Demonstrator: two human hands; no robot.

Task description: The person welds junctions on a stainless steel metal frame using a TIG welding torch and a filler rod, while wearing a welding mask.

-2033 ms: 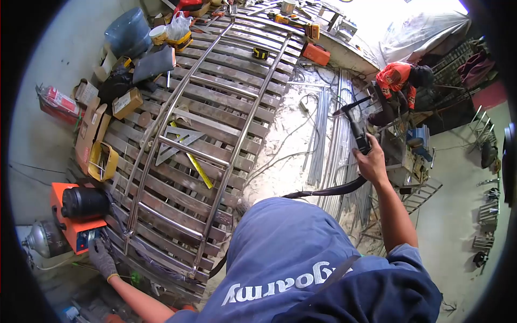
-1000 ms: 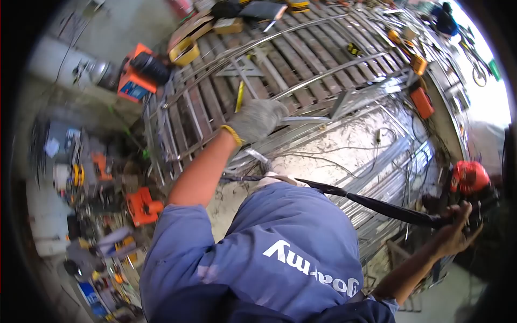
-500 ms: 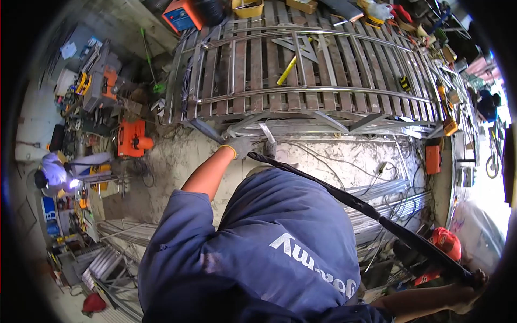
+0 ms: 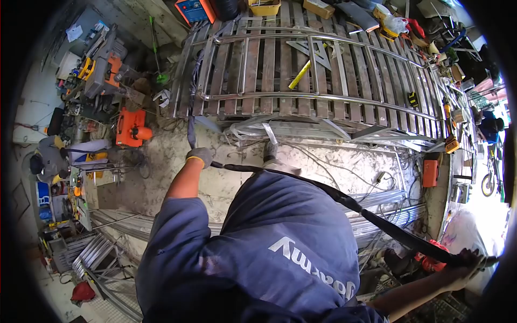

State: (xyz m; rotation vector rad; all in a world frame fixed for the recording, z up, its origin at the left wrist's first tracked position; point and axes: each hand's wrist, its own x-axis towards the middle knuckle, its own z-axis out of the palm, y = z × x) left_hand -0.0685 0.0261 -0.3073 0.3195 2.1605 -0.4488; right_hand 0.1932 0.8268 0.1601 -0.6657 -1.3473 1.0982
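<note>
A long black-sheathed cable (image 4: 396, 231) slants across the front of my body between my two hands. My left hand (image 4: 200, 157), in a grey glove with a yellow cuff, is closed around it just short of the slatted table. Beyond that hand the cable (image 4: 191, 126) climbs over the table's left end. At far right my right hand (image 4: 466, 264) grips the other stretch of cable, its fingers partly lost in shadow. On the table, a rectangular frame of shiny metal tube (image 4: 323, 98) lies over the slats.
A metal set square (image 4: 319, 56) and a yellow bar-shaped tool (image 4: 299, 75) lie on the slatted table (image 4: 264, 81). An orange-and-blue machine (image 4: 195, 11) stands behind. An orange case (image 4: 131, 127) sits on the floor. Another person (image 4: 51, 156) works at left. Metal tubes (image 4: 388, 207) lie at right.
My left hand has moved left and slightly down, away from the table, drawing the cable taut over the table's end. My right hand has risen slightly. The bright light by the other person is gone.
</note>
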